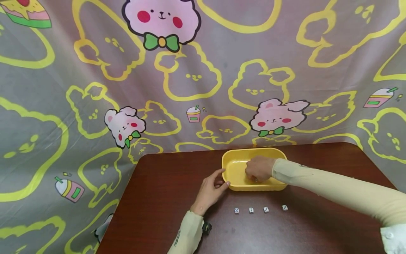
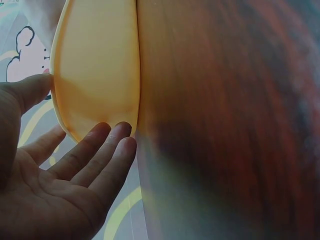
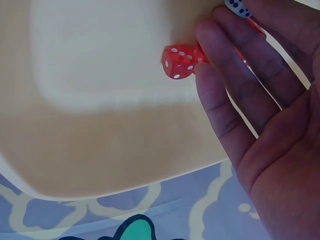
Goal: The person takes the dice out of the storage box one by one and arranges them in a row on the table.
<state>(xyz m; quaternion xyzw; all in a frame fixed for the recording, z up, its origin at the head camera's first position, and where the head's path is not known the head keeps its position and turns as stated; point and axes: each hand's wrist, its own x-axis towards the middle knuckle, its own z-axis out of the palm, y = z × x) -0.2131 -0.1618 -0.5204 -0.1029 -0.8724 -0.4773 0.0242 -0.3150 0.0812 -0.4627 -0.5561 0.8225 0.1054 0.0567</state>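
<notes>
My right hand [image 1: 259,168] reaches down into a yellow plastic basin [image 1: 234,176]. Between its thumb and index finger it pinches a white die [image 3: 237,8] with blue pips. Beside the fingertips, a translucent red die [image 3: 178,62] lies on the basin floor, and more red shows partly hidden behind the fingers. At the basin's left end is my left hand [image 1: 209,190]. Its fairly straight fingers [image 2: 97,150] lie along the outer wall, with the thumb apart from them at the rim.
Several white dice [image 1: 251,210] stand spaced in a row on the dark wooden table [image 1: 171,183], on the near side of the basin. A grey cloth [image 1: 219,106] with cartoon prints hangs behind the table's far edge and along its sides.
</notes>
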